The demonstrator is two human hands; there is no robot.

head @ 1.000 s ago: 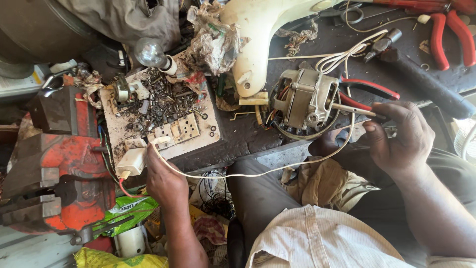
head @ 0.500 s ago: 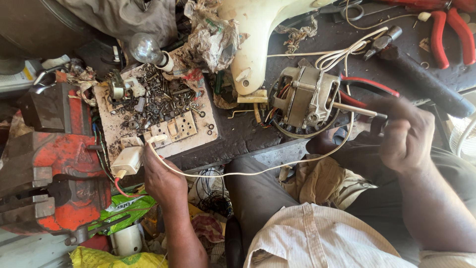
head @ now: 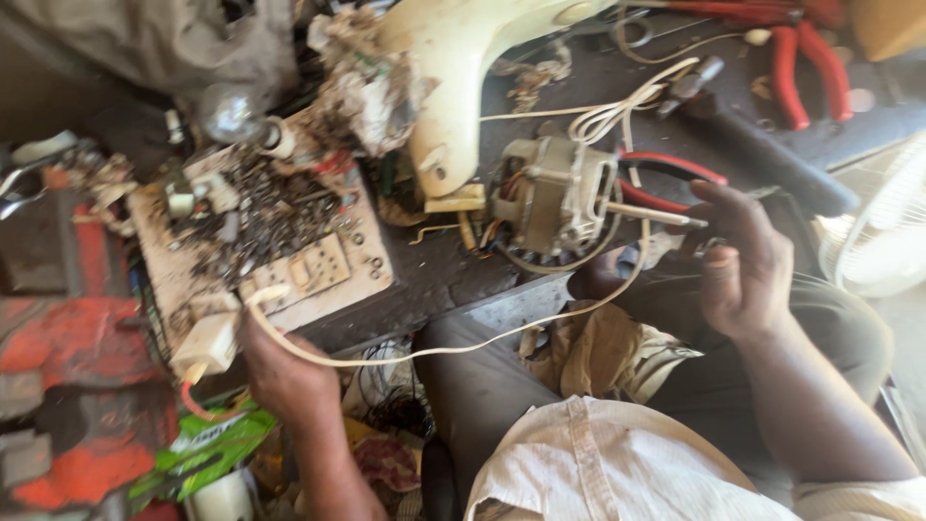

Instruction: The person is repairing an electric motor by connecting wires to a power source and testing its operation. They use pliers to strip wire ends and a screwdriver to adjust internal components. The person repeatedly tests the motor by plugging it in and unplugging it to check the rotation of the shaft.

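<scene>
The left hand [head: 285, 371] sits low at the front edge of the counter [head: 434, 280], fingers closed around a cream-white cable [head: 434, 349] just beside a white plug [head: 207, 340] at the corner of a white socket board [head: 318, 275]. The board is littered with dark screws and small metal scrap; a clear light bulb [head: 230, 111] lies at its far edge. From the left hand the cable sags in a loop across the person's lap and rises to an exposed electric motor [head: 552, 198], which rests on the counter near its front edge, shaft pointing right. The right hand [head: 743, 260] is at the shaft end, fingers curled around something small; blur prevents telling exactly what it pinches. Red-handled pliers [head: 675, 178] lie just behind the motor, and a second red-handled pair [head: 805, 63] lies well apart at the far right. A cream plastic fan housing [head: 453, 68] lies behind the motor. A white fan grille [head: 883, 232] stands at the right edge.
</scene>
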